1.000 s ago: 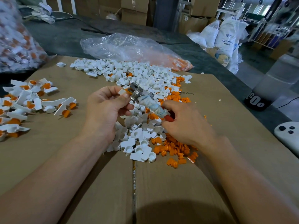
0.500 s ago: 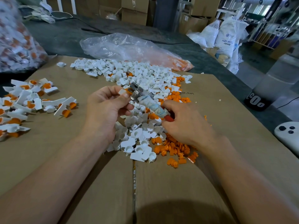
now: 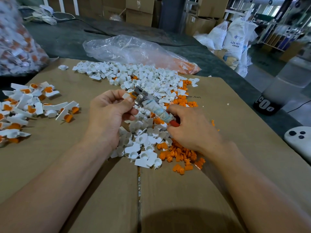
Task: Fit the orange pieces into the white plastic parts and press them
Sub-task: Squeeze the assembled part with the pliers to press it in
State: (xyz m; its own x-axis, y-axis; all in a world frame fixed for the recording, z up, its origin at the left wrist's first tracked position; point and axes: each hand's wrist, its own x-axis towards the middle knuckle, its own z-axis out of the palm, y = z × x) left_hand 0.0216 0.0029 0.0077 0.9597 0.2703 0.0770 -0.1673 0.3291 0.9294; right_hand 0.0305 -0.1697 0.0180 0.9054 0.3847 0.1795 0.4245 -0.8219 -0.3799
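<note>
You're pressing: your left hand (image 3: 107, 113) pinches a white part (image 3: 126, 95) against the tool (image 3: 151, 105) your right hand (image 3: 190, 126) grips. Next, push squarely.

A white sack (image 3: 236, 36) at the back right carries the words "ABS RESIN". The cardboard sheet (image 3: 218, 101) has small print, upside down and not readable. A dark base (image 3: 265, 107) shows partial white characters, unclear.

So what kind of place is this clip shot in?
Most likely a small factory or warehouse assembly bench. A flattened cardboard sheet serves as the worktop, heaped with loose white plastic parts and orange pieces; stacked cartons and resin sacks stand behind.
</note>
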